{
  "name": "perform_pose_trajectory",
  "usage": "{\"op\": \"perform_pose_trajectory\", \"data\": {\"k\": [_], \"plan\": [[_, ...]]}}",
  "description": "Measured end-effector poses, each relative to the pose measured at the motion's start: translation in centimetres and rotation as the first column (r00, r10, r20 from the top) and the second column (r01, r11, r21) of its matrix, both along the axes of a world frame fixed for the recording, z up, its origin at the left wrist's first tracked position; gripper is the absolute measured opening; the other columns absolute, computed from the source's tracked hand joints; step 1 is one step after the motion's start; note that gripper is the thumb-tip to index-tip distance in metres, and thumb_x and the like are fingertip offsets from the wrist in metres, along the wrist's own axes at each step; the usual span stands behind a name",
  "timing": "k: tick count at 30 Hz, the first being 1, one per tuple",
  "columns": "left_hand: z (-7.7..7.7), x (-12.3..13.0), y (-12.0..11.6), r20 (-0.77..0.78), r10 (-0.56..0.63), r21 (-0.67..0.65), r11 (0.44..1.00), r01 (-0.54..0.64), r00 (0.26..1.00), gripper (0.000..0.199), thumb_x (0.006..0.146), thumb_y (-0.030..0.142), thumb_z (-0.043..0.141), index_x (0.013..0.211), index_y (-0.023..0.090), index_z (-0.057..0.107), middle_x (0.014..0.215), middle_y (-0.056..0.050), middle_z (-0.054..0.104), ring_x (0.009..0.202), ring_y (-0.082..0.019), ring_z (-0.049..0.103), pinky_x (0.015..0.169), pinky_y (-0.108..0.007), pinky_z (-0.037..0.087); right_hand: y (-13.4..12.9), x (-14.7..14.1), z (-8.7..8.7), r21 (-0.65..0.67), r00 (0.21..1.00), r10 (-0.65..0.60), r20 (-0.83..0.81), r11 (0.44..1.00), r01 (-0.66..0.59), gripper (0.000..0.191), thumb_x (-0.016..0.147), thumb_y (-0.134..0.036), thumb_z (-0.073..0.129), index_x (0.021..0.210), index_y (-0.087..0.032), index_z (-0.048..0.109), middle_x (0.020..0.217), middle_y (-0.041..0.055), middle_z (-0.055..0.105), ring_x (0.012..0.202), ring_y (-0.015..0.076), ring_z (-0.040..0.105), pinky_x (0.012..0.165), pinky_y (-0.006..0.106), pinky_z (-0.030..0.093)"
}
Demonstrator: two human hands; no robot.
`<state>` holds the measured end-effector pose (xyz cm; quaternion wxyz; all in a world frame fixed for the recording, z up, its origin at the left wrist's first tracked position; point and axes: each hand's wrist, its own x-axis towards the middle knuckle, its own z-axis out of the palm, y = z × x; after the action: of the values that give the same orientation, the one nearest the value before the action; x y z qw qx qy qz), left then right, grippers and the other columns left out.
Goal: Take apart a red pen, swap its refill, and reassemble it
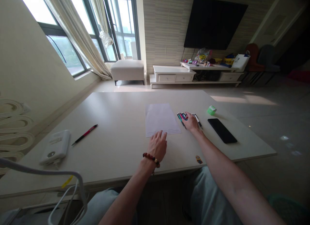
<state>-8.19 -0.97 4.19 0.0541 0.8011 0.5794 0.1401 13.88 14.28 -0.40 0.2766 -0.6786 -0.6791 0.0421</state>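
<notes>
A sheet of white paper [161, 117] lies on the table, with faint writing along its near edge. My left hand [158, 146], a beaded bracelet at its wrist, rests on that edge with fingers stretched out. To the right of the paper is a row of several pens [180, 117], some with coloured barrels. My right hand [192, 123] reaches over the row, thumb and fingers closed around a pen in its middle; the palm hides part of the row. A white-and-black pen [198, 121] shows just right of this hand.
Right of the pens are a black phone [222, 130] and a small green box [211, 110]. A red-and-black pen [85, 134] and a white power bank [55, 147] with a cable lie on the left. A cartoon sticker [199, 159] is near the table's front edge.
</notes>
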Motion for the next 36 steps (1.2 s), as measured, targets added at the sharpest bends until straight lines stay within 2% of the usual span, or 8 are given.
{"op": "perform_pose_trajectory", "data": {"k": [5, 11, 16, 23, 29, 31, 33, 36], "plan": [[1.8, -8.0, 1.9, 0.109, 0.284, 0.009, 0.958, -0.286, 0.953, 0.038, 0.088, 0.022, 0.043, 0.125, 0.017, 0.051, 0.119, -0.013, 0.059, 0.108, -0.026, 0.054, 0.091, -0.036, 0.042, 0.0, 0.2, -0.3, 0.013, 1.000, -0.004, -0.031, 1.000, 0.004, 0.034, 0.080, -0.028, 0.053, 0.109, -0.013, 0.063, 0.091, 0.0115, 0.067, 0.083, 0.0206, 0.059, 0.075, 0.029, 0.043], [1.6, -22.3, 1.2, 0.082, 0.718, 0.091, 0.685, -0.722, 0.691, 0.029, 0.083, 0.016, 0.050, 0.110, 0.011, 0.058, 0.113, -0.018, 0.060, 0.110, -0.030, 0.052, 0.091, -0.038, 0.040, -0.1, 0.3, -0.4, 0.026, 0.997, 0.058, -0.051, 0.998, -0.056, 0.029, 0.080, -0.023, 0.051, 0.103, -0.014, 0.066, 0.092, 0.0121, 0.067, 0.083, 0.0204, 0.059, 0.077, 0.030, 0.043], [-0.1, -27.0, -0.9, 0.068, 0.809, 0.090, 0.578, -0.811, 0.584, 0.022, 0.080, 0.012, 0.051, 0.101, 0.012, 0.059, 0.102, -0.018, 0.063, 0.105, -0.032, 0.054, 0.087, -0.041, 0.041, -0.4, -1.3, 0.6, 0.085, 0.991, 0.115, -0.071, 0.990, -0.109, 0.026, 0.080, -0.019, 0.049, 0.097, -0.014, 0.067, 0.096, 0.0124, 0.067, 0.086, 0.0199, 0.059, 0.080, 0.029, 0.043], [0.6, -27.2, -0.4, 0.306, 0.837, -0.047, 0.489, -0.871, 0.453, 0.009, 0.078, 0.017, 0.055, 0.082, 0.013, 0.062, 0.102, -0.019, 0.062, 0.121, -0.040, 0.039, 0.089, -0.054, 0.036, -1.7, -4.1, 3.3, 0.140, 0.970, 0.197, -0.139, 0.974, -0.178, 0.025, 0.079, -0.020, 0.049, 0.094, -0.015, 0.068, 0.093, 0.0097, 0.065, 0.080, 0.0179, 0.059, 0.079, 0.029, 0.044], [1.9, -21.4, 1.8, 0.562, 0.722, -0.321, 0.640, -0.698, 0.403, 0.008, 0.080, 0.021, 0.060, 0.083, 0.014, 0.063, 0.080, -0.009, 0.068, 0.089, -0.026, 0.064, 0.077, -0.038, 0.050, -5.3, -8.5, 5.8, 0.086, 0.841, 0.373, -0.392, 0.925, -0.370, 0.028, 0.084, -0.038, 0.050, 0.082, -0.016, 0.068, 0.080, 0.0069, 0.066, 0.066, 0.0148, 0.056, 0.068, 0.028, 0.044], [2.4, -17.5, 2.1, 0.680, 0.629, -0.380, 0.742, -0.552, 0.378, 0.013, 0.083, 0.027, 0.060, 0.083, 0.014, 0.063, 0.078, -0.007, 0.069, 0.078, -0.019, 0.066, 0.074, -0.032, 0.052, -6.9, -10.3, 6.5, -0.070, 0.697, 0.399, -0.596, 0.839, -0.540, 0.047, 0.087, -0.053, 0.042, 0.077, -0.014, 0.066, 0.067, 0.0058, 0.064, 0.057, 0.0130, 0.053, 0.056, 0.025, 0.042], [3.2, -13.6, 2.0, 0.884, 0.458, -0.441, 0.883, -0.161, 0.091, 0.020, 0.073, 0.029, 0.071, 0.081, 0.012, 0.063, 0.081, -0.010, 0.069, 0.080, -0.020, 0.067, 0.079, -0.034, 0.051, -8.4, -11.8, 7.1, -0.179, 0.523, 0.355, -0.775, 0.670, -0.720, 0.062, 0.085, -0.065, 0.034, 0.079, -0.012, 0.065, 0.064, 0.0059, 0.062, 0.050, 0.0106, 0.051, 0.047, 0.022, 0.037], [4.8, -9.0, 1.3, 0.900, 0.434, -0.435, 0.900, 0.036, 0.024, 0.028, 0.064, 0.029, 0.079, 0.081, 0.011, 0.067, 0.081, -0.009, 0.069, 0.082, -0.019, 0.065, 0.076, -0.029, 0.049, -10.0, -13.0, 7.8, -0.177, 0.341, 0.229, -0.912, 0.529, -0.830, 0.066, 0.080, -0.072, 0.035, 0.079, -0.012, 0.064, 0.059, 0.0040, 0.059, 0.047, 0.0092, 0.049, 0.041, 0.020, 0.031]]}}
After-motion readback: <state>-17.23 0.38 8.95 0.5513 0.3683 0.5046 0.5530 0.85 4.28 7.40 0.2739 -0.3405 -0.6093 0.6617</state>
